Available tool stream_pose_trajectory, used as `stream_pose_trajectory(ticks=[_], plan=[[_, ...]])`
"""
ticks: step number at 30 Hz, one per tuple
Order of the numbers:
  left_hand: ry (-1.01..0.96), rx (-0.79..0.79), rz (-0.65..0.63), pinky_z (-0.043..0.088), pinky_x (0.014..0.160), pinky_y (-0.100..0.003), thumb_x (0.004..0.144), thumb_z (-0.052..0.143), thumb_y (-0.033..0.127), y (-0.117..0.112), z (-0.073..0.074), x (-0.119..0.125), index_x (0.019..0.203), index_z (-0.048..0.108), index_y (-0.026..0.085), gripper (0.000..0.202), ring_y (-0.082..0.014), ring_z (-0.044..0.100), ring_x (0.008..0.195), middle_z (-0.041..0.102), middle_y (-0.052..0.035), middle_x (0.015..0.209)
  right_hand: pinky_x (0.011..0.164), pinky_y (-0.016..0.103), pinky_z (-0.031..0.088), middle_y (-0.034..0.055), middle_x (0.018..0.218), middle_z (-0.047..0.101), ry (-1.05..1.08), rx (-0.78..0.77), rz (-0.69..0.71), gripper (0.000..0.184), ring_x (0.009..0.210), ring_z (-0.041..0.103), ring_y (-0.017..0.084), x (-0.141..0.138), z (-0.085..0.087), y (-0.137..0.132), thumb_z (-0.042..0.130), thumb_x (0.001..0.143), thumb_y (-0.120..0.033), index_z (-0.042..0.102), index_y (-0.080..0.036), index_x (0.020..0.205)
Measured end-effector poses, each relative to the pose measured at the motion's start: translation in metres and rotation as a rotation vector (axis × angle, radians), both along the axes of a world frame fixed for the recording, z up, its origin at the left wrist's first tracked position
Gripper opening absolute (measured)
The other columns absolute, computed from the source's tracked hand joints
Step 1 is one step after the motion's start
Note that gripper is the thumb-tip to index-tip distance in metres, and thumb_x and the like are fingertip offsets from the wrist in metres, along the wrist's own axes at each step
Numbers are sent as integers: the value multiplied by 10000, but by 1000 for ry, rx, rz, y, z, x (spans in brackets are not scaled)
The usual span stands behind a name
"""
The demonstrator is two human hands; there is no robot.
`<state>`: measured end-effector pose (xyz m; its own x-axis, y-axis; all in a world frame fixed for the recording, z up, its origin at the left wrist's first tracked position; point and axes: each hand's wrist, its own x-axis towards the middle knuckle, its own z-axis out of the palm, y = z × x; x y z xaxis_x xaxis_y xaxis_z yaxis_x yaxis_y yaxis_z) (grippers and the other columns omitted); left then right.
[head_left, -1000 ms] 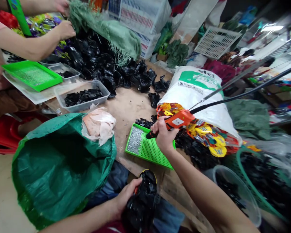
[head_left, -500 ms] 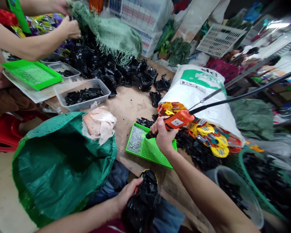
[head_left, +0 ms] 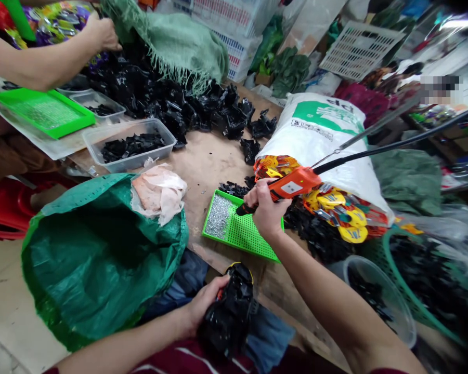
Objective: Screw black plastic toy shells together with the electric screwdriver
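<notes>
My right hand (head_left: 268,208) is closed around an orange and black electric screwdriver (head_left: 296,183), which hangs from a spring and a black cable. Its dark tip points down over a green perforated tray (head_left: 253,231). Small silvery screws (head_left: 219,217) fill the tray's left end. In my lap, my left hand (head_left: 207,304) grips a glossy black plastic part (head_left: 230,317) with a yellow edge at its top and a bit of orange at the side. Its underside is hidden.
An open green sack (head_left: 101,259) stands at left, a pinkish rag (head_left: 159,189) on its rim. Black shells (head_left: 230,114) are heaped behind. A white sack (head_left: 320,127) spills yellow and orange parts. A co-worker's hand (head_left: 101,34) is at upper left. Tubs of black pieces flank the bench.
The view has shifted slightly. My right hand and the screwdriver have moved a little right, relative to the tray. My left hand keeps its hold on the black part.
</notes>
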<state>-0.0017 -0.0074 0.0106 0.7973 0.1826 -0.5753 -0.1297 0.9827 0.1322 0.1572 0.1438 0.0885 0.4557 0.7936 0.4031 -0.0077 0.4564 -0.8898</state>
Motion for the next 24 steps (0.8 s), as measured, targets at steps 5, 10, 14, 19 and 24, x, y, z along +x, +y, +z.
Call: stream_pose_trajectory(ticks=[5, 10, 14, 19, 24], plan=[[22, -7, -35, 497, 594, -305, 849, 446, 598, 0, 0, 0, 914, 678, 113, 541, -218, 659, 575, 714, -93, 692, 399, 231, 378, -133, 455, 390, -9, 7, -26, 246, 360, 365, 77, 5, 21, -21, 675, 826, -396, 479, -247, 824], [47, 31, -10, 494, 602, -281, 868, 459, 565, 0, 0, -1, 900, 678, 126, 492, -190, 650, 599, 714, -74, 718, 400, 233, 352, -119, 465, 384, 30, -59, 83, 268, 362, 339, 70, 4, 41, -72, 673, 859, -311, 449, -232, 736], [41, 39, 56, 458, 576, -231, 866, 524, 505, 0, -1, 0, 787, 669, 140, 401, -126, 577, 542, 654, -10, 610, 445, 261, 401, -104, 465, 422, 27, -119, 190, 213, 375, 387, 83, -4, 40, -126, 604, 911, -224, 487, -220, 734], [24, 56, 97, 432, 590, -226, 847, 567, 508, -1, -5, 2, 818, 687, 131, 396, -117, 566, 585, 669, -4, 656, 475, 288, 418, -80, 503, 464, 53, -148, 285, 142, 411, 432, 102, -11, 22, -161, 565, 929, -220, 542, -226, 790], [12, 39, 136, 416, 640, -226, 822, 614, 494, -2, -5, 3, 772, 672, 145, 357, -118, 576, 631, 661, 16, 650, 481, 280, 415, -86, 516, 452, 65, -162, 288, 110, 422, 423, 101, -14, 11, -164, 556, 932, -222, 544, -239, 823]])
